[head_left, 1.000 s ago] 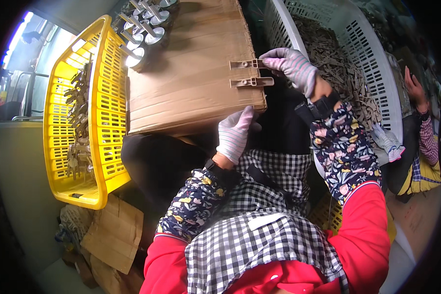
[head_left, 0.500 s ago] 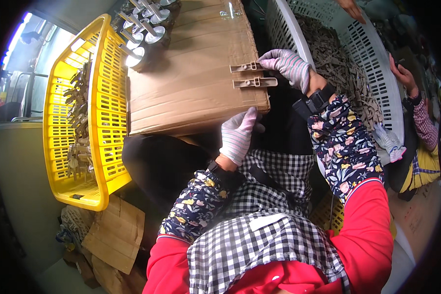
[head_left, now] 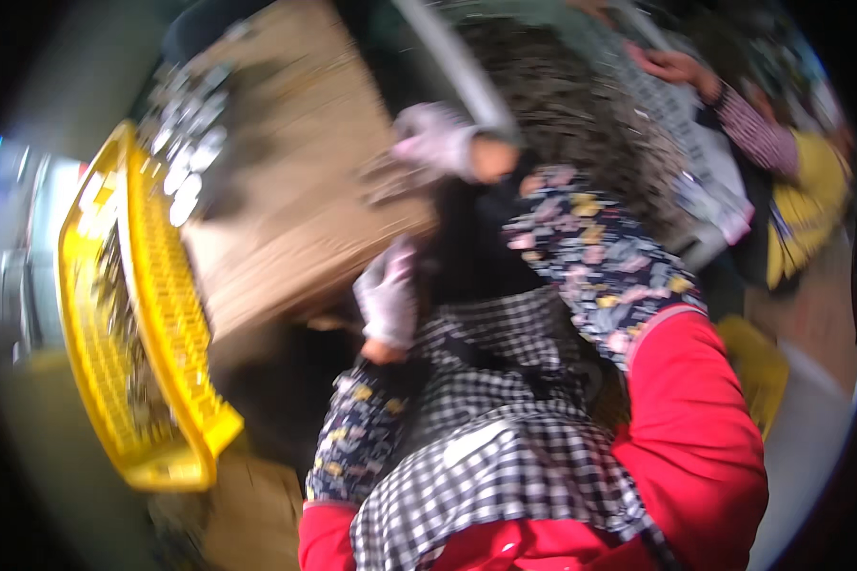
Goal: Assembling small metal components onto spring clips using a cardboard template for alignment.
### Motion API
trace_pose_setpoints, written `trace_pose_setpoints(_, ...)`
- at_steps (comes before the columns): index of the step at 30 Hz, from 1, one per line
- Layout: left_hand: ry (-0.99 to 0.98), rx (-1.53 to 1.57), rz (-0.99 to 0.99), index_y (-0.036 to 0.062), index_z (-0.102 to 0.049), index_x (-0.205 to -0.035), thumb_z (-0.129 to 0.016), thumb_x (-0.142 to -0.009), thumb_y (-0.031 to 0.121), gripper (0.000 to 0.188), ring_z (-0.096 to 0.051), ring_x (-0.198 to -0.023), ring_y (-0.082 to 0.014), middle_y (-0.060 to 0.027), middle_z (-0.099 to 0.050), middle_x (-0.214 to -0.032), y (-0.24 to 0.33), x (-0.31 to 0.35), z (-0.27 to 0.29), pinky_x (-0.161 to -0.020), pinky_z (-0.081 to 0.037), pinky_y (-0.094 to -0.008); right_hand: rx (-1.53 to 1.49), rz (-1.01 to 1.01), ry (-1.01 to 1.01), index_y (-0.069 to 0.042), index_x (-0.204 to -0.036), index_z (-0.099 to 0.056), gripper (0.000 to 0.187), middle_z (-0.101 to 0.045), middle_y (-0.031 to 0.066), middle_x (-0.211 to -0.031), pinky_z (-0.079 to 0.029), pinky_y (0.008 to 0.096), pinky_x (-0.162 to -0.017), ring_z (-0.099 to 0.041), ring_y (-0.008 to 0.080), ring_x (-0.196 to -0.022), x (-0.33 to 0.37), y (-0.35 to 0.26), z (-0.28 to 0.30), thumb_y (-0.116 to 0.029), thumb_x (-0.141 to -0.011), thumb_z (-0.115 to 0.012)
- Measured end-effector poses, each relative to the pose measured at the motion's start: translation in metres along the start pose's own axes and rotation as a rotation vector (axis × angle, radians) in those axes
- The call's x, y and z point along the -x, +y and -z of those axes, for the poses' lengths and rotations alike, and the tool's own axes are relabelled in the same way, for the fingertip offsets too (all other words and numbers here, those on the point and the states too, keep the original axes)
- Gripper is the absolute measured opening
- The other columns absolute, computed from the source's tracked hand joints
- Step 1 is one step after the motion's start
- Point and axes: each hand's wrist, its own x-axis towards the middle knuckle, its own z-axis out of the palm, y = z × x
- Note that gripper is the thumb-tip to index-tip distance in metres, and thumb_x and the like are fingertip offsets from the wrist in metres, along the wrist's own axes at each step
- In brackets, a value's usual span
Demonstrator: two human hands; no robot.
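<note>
The picture is smeared by motion. My right hand [head_left: 435,141], in a pale striped glove, is at the right edge of a cardboard sheet [head_left: 295,181], its fingers closed at the end of a tan plastic part [head_left: 387,164]. Another tan part [head_left: 395,188] lies just below it, their outlines blurred together. My left hand [head_left: 388,297], in a similar glove, is by the cardboard's near right corner. Its fingers are curled with the thumb up; whatever is inside them, if anything, is hidden.
Round metal pieces [head_left: 189,143] stand at the cardboard's left. Beyond them is a yellow basket [head_left: 176,352] of brown parts. To the right, a pale crate [head_left: 448,57] holds many brown parts [head_left: 562,105]. Another person's hand [head_left: 676,68] is at its far side.
The whole view has swung, so the cardboard, hands and crate now appear further left. My right hand stays beside the tan parts, and my left hand stays near the cardboard's corner.
</note>
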Motion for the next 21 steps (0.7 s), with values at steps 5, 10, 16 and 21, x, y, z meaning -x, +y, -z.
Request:
trace_pose_setpoints(5, -0.045, -0.110, -0.165, -0.0036, -0.062, -0.090, -0.052, -0.089, 0.027, 0.033, -0.054, -0.063, -0.0089, -0.0049, -0.063, -0.069, 0.004, -0.002, -0.006, -0.062, -0.042, -0.0235, 0.142, -0.137, -0.051, -0.004, -0.101, -0.058, 0.037, -0.061, 0.0171, -0.096, -0.044, 0.0371, -0.080, -0.057, 0.0315, -0.092, 0.027, -0.033, 0.037, -0.032, -0.078, -0.060)
trace_pose_setpoints(10, 0.001, -0.012, -0.098, -0.0003, -0.063, -0.083, -0.054, -0.087, 0.029, 0.031, -0.054, -0.059, -0.0099, -0.0047, -0.062, -0.065, -0.001, 0.001, 0.003, -0.060, -0.044, -0.0243, 0.051, -0.130, 0.187, -0.002, -0.105, -0.056, 0.043, -0.059, 0.0183, -0.100, -0.043, 0.0396, -0.082, -0.056, 0.0324, -0.096, 0.063, -0.010, 0.095, -0.037, -0.079, -0.056)
trace_pose_setpoints(16, -0.003, -0.099, -0.059, -0.0011, -0.063, -0.082, -0.055, -0.086, 0.033, 0.035, -0.054, -0.060, -0.0104, -0.0066, -0.063, -0.064, 0.006, 0.011, 0.000, -0.060, -0.044, -0.0248, 0.414, -0.732, 0.174, -0.003, -0.093, -0.064, 0.043, -0.062, 0.0190, -0.094, -0.047, 0.0411, -0.073, -0.060, 0.0350, -0.086, 0.102, 0.174, 0.115, -0.040, -0.080, -0.049)
trace_pose_setpoints(21, -0.031, -0.098, -0.007, -0.0007, -0.064, -0.086, -0.056, -0.086, 0.033, 0.035, -0.054, -0.063, -0.0078, -0.0052, -0.064, -0.067, 0.000, 0.003, 0.001, -0.064, -0.043, -0.0221, 0.452, -0.861, 0.196, -0.014, -0.114, -0.057, 0.036, -0.051, 0.0177, -0.119, -0.041, 0.0403, -0.090, -0.051, 0.0314, -0.108, 0.102, 0.264, 0.041, -0.025, -0.082, -0.044)
